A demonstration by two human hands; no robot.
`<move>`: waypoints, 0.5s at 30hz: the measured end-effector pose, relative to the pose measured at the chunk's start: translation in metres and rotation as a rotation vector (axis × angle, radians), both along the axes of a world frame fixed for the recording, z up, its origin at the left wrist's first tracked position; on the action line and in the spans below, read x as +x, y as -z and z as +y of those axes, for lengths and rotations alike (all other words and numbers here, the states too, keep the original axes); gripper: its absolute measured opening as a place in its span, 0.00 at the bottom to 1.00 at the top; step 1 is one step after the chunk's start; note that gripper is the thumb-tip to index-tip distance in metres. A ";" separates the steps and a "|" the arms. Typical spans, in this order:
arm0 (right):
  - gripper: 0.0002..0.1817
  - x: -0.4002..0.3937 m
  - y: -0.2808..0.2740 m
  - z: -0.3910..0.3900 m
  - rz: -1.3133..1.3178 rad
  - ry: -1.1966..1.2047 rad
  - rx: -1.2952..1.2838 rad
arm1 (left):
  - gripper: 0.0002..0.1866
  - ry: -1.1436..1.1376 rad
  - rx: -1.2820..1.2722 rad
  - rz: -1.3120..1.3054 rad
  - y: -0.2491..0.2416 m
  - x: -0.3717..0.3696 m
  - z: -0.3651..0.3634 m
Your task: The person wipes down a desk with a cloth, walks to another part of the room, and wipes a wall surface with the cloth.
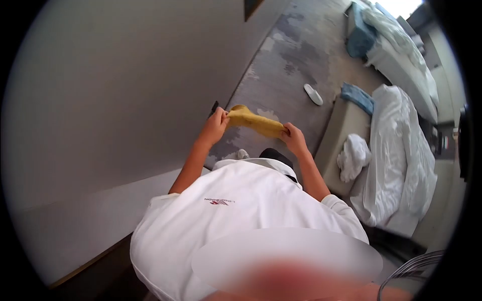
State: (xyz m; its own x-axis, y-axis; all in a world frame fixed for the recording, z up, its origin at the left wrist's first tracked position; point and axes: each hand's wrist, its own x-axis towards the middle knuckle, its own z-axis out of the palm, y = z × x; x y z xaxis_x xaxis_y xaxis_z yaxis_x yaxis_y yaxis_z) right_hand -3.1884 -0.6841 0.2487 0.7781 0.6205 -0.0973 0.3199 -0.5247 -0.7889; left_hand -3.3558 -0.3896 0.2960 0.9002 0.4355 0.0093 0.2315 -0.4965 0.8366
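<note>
Both hands are raised in front of the white shirt [251, 200], over the patterned grey carpet [281, 60], with a yellow cloth [256, 122] between them. Left hand [217, 125]: fingers closed in a pinch on the cloth's left end. Right hand [293, 138]: thumb and fingers pinching its right end, this end set slightly nearer the body than the left one. The cloth spans the gap from hand to hand, clear of the floor; its upper edge bulges near the left hand, and the stretch toward the right hand runs straighter and narrower. A small dark object [215, 106] shows just beyond the left hand; its nature, and whether it touches the hand, cannot be told. On the left, a plain wall [125, 100] stands close to the left arm. Below the cloth, on the near side, the tip of a shoe [242, 154] is visible. Farther off, right of the cloth, a white slipper [313, 94] lies on the carpet. On the right, a beige bench [329, 143] carries a folded blue cloth [357, 98] at its far end and a crumpled white bundle [354, 156] nearer; rumpled white bedding [396, 155] lies alongside. A second bed [401, 75] stands farther away.
</note>
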 end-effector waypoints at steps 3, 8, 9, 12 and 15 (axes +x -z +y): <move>0.13 0.035 -0.006 0.054 -0.145 -0.140 0.012 | 0.10 -0.013 0.061 -0.066 -0.024 -0.009 0.025; 0.09 0.090 -0.020 0.152 -0.652 -0.308 0.173 | 0.13 -0.205 0.093 -0.242 -0.052 -0.021 0.041; 0.08 0.096 -0.036 0.173 -0.725 -0.312 0.197 | 0.14 -0.256 0.123 -0.266 -0.061 -0.021 0.042; 0.07 0.118 -0.063 0.234 -0.492 -0.409 0.227 | 0.12 -0.401 0.266 -0.335 -0.077 -0.019 0.054; 0.08 0.137 -0.100 0.285 -0.249 -0.459 0.383 | 0.10 -0.469 0.644 -0.445 -0.115 -0.001 0.071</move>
